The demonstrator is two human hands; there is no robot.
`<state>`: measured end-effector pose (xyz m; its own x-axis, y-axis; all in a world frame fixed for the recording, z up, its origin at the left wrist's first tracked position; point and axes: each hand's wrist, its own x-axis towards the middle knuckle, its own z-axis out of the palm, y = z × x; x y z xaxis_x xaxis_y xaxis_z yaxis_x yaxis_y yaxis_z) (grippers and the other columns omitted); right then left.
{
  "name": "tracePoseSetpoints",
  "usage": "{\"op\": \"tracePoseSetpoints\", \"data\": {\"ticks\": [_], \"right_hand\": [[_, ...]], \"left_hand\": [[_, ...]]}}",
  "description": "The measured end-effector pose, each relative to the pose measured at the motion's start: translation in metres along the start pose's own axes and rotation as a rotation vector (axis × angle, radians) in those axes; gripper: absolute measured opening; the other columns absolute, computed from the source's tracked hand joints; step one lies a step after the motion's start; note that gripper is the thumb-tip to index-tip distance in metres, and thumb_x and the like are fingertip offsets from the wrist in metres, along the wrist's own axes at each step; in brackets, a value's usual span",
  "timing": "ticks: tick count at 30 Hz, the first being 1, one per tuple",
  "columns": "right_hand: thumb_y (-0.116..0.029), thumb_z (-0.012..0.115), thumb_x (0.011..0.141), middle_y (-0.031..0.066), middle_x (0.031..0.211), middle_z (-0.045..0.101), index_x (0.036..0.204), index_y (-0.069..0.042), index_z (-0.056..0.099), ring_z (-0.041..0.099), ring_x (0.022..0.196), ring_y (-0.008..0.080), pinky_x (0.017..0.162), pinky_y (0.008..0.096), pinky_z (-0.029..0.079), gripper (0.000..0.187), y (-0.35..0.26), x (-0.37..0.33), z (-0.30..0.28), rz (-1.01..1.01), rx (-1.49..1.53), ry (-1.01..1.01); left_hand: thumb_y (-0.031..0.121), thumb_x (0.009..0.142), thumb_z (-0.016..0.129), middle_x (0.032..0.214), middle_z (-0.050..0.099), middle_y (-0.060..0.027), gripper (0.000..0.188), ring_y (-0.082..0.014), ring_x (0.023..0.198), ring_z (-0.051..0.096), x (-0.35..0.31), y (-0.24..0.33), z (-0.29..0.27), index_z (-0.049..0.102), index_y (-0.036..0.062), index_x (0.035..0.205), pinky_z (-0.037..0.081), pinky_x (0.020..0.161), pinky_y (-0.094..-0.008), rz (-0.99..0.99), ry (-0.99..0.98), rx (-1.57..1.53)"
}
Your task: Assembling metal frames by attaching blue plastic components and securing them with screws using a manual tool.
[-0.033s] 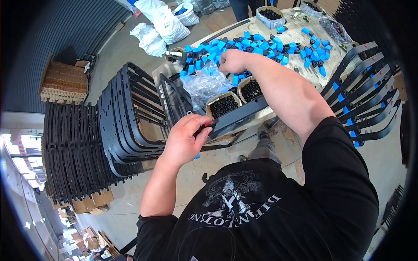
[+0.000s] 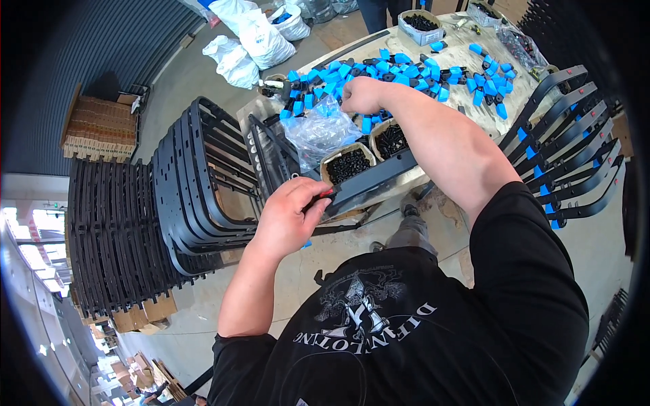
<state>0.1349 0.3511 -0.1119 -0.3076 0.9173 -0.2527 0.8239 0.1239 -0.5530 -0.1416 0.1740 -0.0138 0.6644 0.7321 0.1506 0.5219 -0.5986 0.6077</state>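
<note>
My left hand (image 2: pixel 288 210) is closed round a small black-and-red object (image 2: pixel 327 193), mostly hidden in the fingers. It sits beside the left end of a long dark metal bar (image 2: pixel 372 177) along the table's near edge. My right hand (image 2: pixel 362 96) reaches across the table with its fingers curled together; whatever they pinch is hidden. Just left of it is a crumpled clear plastic bag (image 2: pixel 318 132). Blue-and-black plastic pieces (image 2: pixel 406 71) lie heaped beyond and around that hand. Between my hands stand a box of small black parts (image 2: pixel 348 164) and a box of black screw-like parts (image 2: pixel 391 140).
Bent black frames (image 2: pixel 193 183) stand stacked left of the table (image 2: pixel 467 101), and curved black bars with blue pieces (image 2: pixel 562 145) are at its right. A tub of black parts (image 2: pixel 420 27) sits at the far edge, near another person's legs (image 2: pixel 382 13). White sacks (image 2: pixel 261 44) rest on the floor.
</note>
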Motion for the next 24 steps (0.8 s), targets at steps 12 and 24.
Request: {"op": "tracePoseSetpoints", "data": {"ticks": [12,24], "right_hand": [[-0.033,0.074,0.084,0.0169,0.109,0.073,0.108,-0.003,0.073,0.069,0.104,0.0311,0.093,0.0406,0.053,0.037,-0.005,-0.006,-0.004,0.028,0.008,-0.010],[-0.035,0.073,0.084,0.0176,0.110,0.073,0.110,-0.004,0.073,0.069,0.105,0.0319,0.093,0.0409,0.053,0.041,0.000,-0.003,-0.001,0.032,-0.009,-0.010]], "left_hand": [[0.001,0.083,0.073,0.076,0.054,-0.0054,0.027,-0.0161,0.056,0.051,-0.016,-0.010,0.002,0.066,0.0058,0.108,0.043,0.052,-0.0286,0.024,0.232,-0.128],[0.006,0.087,0.076,0.088,0.063,-0.0100,0.025,-0.0190,0.068,0.065,-0.017,0.010,-0.003,0.065,-0.0009,0.108,0.053,0.063,-0.0305,-0.246,0.072,-0.019]]}}
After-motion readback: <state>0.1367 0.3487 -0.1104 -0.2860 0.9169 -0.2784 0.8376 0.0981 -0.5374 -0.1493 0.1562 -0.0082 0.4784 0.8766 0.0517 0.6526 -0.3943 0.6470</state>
